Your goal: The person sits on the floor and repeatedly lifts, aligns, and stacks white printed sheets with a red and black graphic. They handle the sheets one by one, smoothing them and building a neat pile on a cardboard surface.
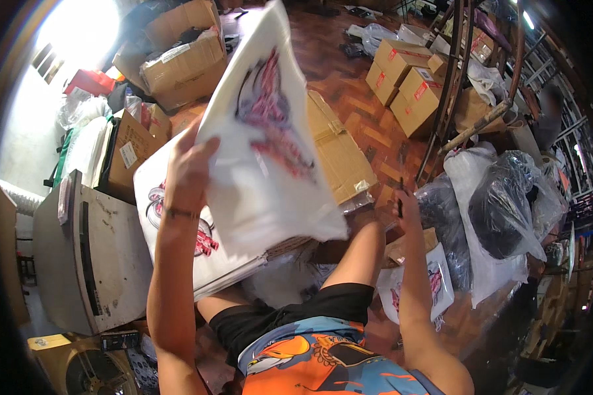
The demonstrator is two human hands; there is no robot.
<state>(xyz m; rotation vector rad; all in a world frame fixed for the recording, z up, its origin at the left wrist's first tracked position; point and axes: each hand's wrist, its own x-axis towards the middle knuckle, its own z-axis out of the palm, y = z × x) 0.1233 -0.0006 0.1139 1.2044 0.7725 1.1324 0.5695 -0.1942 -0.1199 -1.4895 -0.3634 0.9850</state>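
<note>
My left hand (191, 168) grips a white printed sheet (244, 197) by its left edge, fingers closed on it. The sheet hangs raised and slightly blurred, with a red and purple design, and looks like a fabric panel. Below it lies a stack of similar white printed sheets (153, 178), partly covered by the raised one. Off to the right, away from the sheet, my right hand (407, 209) is closed around a small dark tool (400, 205). Its kind is too small to make out. Another printed white piece (441, 289) lies low on the right, beside my right forearm.
A flattened cardboard piece (342, 158) lies beyond the sheet. Closed cartons (418, 95) stand at the far right near dark metal poles (451, 72). Clear plastic bags (507, 204) crowd the right side. An open carton (181, 72) and a grey panel (56, 250) are at left.
</note>
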